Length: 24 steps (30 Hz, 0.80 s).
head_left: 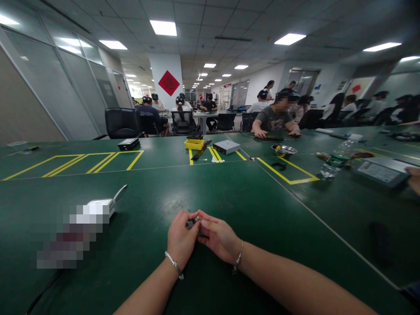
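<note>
My left hand (182,236) and my right hand (221,238) meet just above the green tabletop (144,245). Between their fingertips is a small silver piece with an orange part (197,218); it is too small and too covered by fingers to tell its kind. Both hands pinch it, the left from its left side and the right from its right side. A bracelet circles each wrist. To the left of my hands lies a device with a white end and a cable (100,208), mostly blurred out.
Across the table stand a yellow bin (194,144), a grey metal box (226,146), a black box (128,144) and a metal bowl (284,149). At right are a plastic bottle (333,164) and a silver metal unit (382,170), touched by another person's hand (414,179).
</note>
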Each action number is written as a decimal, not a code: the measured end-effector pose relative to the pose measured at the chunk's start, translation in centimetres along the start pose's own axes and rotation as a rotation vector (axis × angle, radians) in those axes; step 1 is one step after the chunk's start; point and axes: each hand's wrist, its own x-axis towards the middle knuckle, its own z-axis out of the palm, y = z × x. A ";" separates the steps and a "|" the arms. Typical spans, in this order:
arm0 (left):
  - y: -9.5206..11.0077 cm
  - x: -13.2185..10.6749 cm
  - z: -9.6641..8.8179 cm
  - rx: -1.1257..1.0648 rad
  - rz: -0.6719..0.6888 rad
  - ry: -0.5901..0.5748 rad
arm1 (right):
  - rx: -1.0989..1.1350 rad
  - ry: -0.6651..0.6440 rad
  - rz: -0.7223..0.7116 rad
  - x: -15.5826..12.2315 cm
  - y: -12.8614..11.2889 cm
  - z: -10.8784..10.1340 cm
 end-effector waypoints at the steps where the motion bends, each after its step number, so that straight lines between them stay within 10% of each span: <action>1: 0.1 0.0 0.0 0.009 0.010 -0.001 | -0.032 0.017 -0.029 0.1 0.0 0.0; 10: 0.4 0.0 0.1 0.044 0.106 -0.123 | -0.643 0.302 -0.362 2.2 -4.9 -2.3; 14: -0.3 0.0 0.0 0.049 0.069 -0.147 | -1.145 0.756 -0.613 1.3 -12.7 -8.1; 18: -0.7 -0.1 0.3 0.036 0.068 -0.213 | -1.605 1.292 -0.464 -2.5 -18.9 -16.0; 24: -0.7 -0.1 0.5 0.003 0.031 -0.295 | -1.551 1.517 -0.265 -6.0 -21.0 -23.2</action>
